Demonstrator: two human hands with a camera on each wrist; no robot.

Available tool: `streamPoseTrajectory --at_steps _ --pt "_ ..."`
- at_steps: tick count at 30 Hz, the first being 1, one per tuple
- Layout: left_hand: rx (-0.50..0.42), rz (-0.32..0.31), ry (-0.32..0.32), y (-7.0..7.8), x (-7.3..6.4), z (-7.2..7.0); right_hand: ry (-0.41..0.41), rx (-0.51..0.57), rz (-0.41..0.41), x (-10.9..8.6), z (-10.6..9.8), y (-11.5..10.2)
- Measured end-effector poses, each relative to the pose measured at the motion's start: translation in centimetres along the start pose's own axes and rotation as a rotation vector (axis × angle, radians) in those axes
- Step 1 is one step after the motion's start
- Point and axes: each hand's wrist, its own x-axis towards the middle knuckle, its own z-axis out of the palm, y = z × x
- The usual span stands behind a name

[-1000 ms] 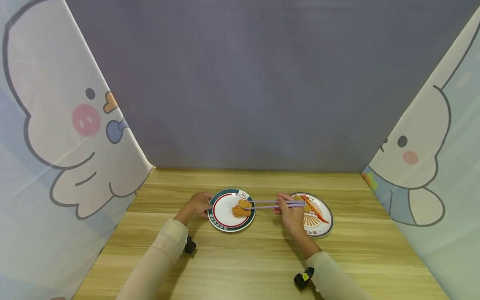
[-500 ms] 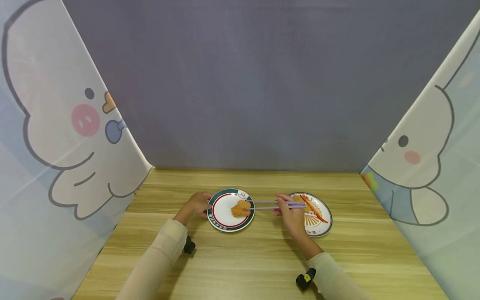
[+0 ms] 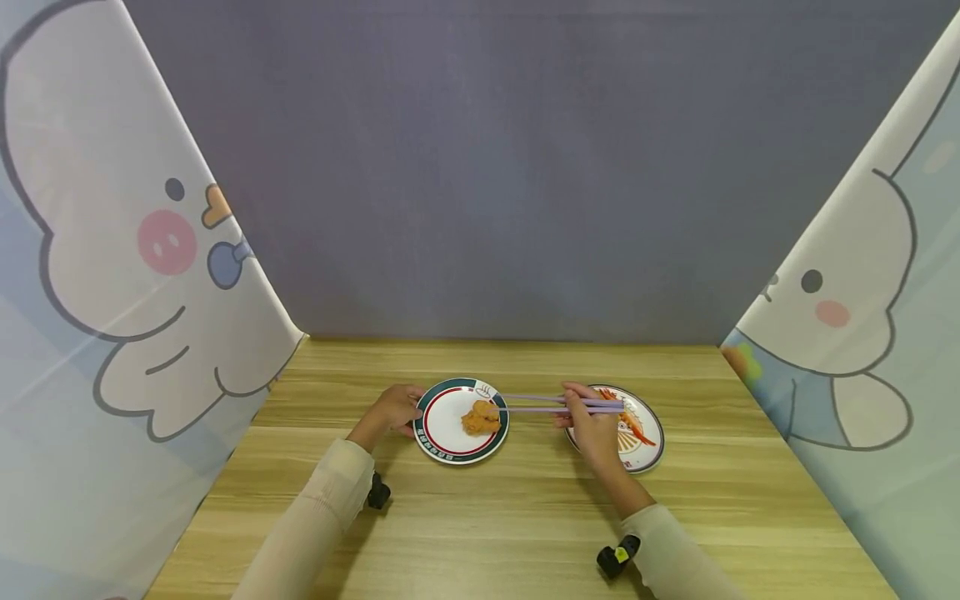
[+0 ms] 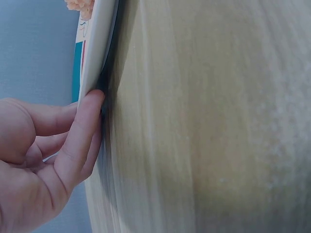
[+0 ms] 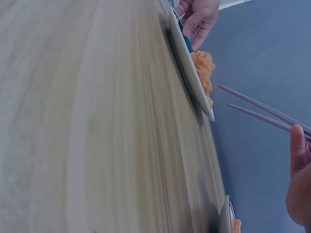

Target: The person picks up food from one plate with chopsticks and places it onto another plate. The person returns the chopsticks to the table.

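My left hand (image 3: 393, 408) pinches the left rim of a white plate (image 3: 446, 417) with a green border and red ring. Thumb and fingers squeeze that rim in the left wrist view, where the plate edge (image 4: 99, 48) lies just over the table. Golden fried chicken pieces (image 3: 480, 418) sit together on its right half. My right hand (image 3: 592, 433) holds a pair of light purple chopsticks (image 3: 532, 409) pointing left. In the right wrist view, the tips of the chopsticks (image 5: 257, 104) are parted, with nothing between them, clear of the chicken (image 5: 203, 70).
Under and beside my right hand lies a second plate (image 3: 651, 425) with a fan print and red-orange strips (image 3: 637, 429); the hand hides part of it. Both stand on a wooden table (image 3: 480, 517). A grey backdrop (image 3: 480, 183) rises behind, with cartoon-printed cloth walls either side.
My right hand has shifted slightly right and lifted, drawing the chopstick tips up and back from the chicken pieces. The left hand and its plate have hardly moved.
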Motion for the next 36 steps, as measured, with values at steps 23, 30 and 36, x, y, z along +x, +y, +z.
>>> streamPoseTrajectory --at_steps 23,30,36 --pt "-0.015 -0.007 0.003 0.0 -0.1 0.0 0.074 0.087 0.021 0.7 -2.9 -1.6" --pt "-0.013 -0.014 -0.001 -0.1 0.0 0.0 0.114 0.086 0.071 0.7 -4.1 -2.1" --pt "-0.012 -0.014 -0.002 0.0 0.0 0.0 0.117 0.074 0.081 0.8 -5.3 -2.3"
